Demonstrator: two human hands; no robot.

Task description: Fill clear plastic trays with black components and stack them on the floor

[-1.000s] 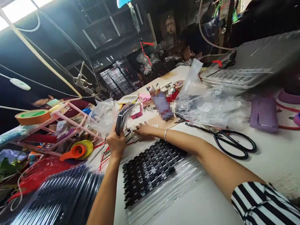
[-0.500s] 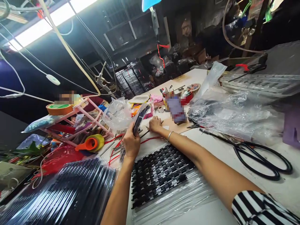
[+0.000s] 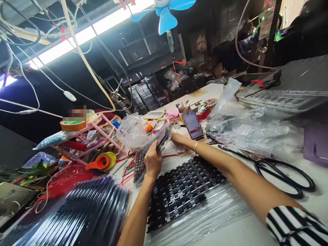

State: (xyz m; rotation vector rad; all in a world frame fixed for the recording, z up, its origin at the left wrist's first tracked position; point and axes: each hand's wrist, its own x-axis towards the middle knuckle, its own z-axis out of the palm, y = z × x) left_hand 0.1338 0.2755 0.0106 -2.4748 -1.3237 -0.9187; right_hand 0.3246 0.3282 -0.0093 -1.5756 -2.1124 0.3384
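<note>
My left hand (image 3: 153, 160) is wrapped round a flat bundle of clear plastic tubes (image 3: 147, 150) with dark parts inside, held tilted above the table. At the bundle's far end is my right hand (image 3: 177, 139), its fingers curled; whatever they grip is hidden. Below my forearms lies a layer of clear tubes filled with rows of small black parts (image 3: 176, 191). To the left of my left forearm is a pile of long, shiny dark tubes (image 3: 94, 201).
Large black-handled scissors (image 3: 282, 171) lie at right near crumpled clear plastic bags (image 3: 246, 128). A phone (image 3: 193, 124) leans upright at the back. At left stand a pink rack (image 3: 107, 131) and an orange-yellow tape roll (image 3: 102, 163). A blue fan (image 3: 166, 18) hangs overhead.
The bundle in my left hand has turned, so its broad side shows and its far end is near my right hand. My right hand has lifted off the tabletop. The view has tipped upward.
</note>
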